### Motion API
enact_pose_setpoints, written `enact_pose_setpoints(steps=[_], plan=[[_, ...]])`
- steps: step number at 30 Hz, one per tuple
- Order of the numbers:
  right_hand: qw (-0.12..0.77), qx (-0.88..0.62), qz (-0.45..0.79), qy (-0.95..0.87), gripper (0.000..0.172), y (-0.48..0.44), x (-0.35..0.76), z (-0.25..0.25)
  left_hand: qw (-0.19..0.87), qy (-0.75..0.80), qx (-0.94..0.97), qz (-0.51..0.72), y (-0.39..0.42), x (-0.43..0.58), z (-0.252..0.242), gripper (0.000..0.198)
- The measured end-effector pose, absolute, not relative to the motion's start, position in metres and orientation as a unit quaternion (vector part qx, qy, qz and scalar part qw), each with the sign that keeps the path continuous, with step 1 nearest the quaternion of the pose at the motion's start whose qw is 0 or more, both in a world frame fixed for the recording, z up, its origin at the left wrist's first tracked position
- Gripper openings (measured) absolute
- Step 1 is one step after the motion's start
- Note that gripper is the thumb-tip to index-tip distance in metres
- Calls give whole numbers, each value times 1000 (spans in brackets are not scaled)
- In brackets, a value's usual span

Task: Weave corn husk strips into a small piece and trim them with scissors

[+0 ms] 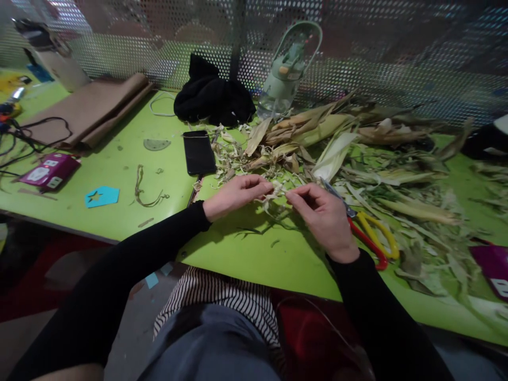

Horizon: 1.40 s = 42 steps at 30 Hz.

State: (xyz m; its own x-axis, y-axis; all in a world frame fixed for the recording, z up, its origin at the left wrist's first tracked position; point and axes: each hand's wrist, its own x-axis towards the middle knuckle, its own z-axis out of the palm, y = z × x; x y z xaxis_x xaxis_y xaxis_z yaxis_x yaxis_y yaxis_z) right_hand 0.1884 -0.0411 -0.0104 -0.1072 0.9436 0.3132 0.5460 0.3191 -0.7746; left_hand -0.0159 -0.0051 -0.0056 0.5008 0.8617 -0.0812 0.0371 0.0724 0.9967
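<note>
While hands [239,193] [322,216] pinch husk [279,189], scissors [362,236] alongside

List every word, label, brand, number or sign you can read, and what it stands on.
"B", apparently, cut off by the picture's edge: right purple pack
Star shape, no letters: blue tag
Too blurred to read: marks on left purple box and protractor

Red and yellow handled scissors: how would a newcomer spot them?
On the bright green table, find the heap of pale corn husks. Just right of the person's bare right hand lie the metal scissors; their red and yellow colouring stands out against the dull husks.
</note>
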Motion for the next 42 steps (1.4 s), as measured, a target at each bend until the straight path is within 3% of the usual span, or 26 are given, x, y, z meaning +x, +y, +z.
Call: enact_pose_setpoints(steps=[5, 13, 23, 30, 35, 42], plan=[[376, -513, 131, -760, 13, -43, 182, -7, 589, 379, 631, 333, -5, -14, -4, 29], [391, -523, 150, -743, 14, -47, 180, -8, 479, 387, 717, 326, -2, -14, -8, 21], [429, -530, 245, -689, 15, -48, 179, -7, 580, 352, 666, 308, -6, -10, -10, 18], [456, -529, 377, -609, 26, -46, 181, -9, 682, 331, 562, 331, -15, -4, -9, 13], [453, -509, 500, -535, 32, -40, 180, -17, 683, 331, 558, 334, -15, -4, -12, 16], [490, -488, 506, -516, 25, -39, 181, -18, 708, 322, 532, 336, -12, -7, -7, 14]])
